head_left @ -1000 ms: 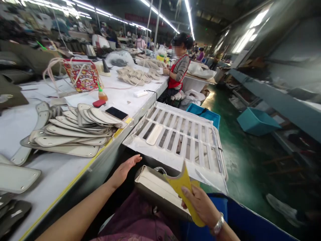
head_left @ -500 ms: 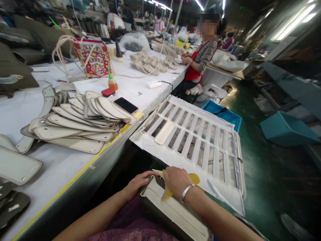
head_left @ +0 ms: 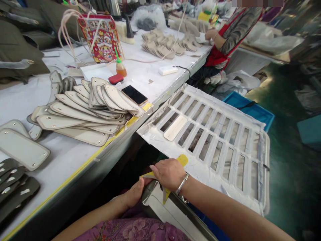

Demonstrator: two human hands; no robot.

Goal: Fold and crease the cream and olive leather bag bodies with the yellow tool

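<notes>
An olive-green piece with an off-white inner face (head_left: 167, 209) rests on my lap, its far end upright toward the table. My left hand (head_left: 135, 193) is closed on the left corner of that end. Above the same end, my right hand (head_left: 170, 173) is wrapped round a yellow strip (head_left: 183, 160), which sticks out on both sides of the fist and hangs down over the inner face. A silver bracelet (head_left: 182, 184) circles my right wrist. My right fingertips are partly hidden.
Stacked cream panels (head_left: 75, 117) lie on the white table (head_left: 62, 167), beside a phone (head_left: 134, 95), a glue bottle (head_left: 120, 68) and a red bag (head_left: 101, 40). A white slatted rack (head_left: 200, 134) stands ahead, a blue crate (head_left: 250, 108) behind it. A person (head_left: 225, 40) works farther along.
The view has tipped down and shifted left. My right hand and the yellow strip have moved to the left corner of the piece, closer to my left hand.
</notes>
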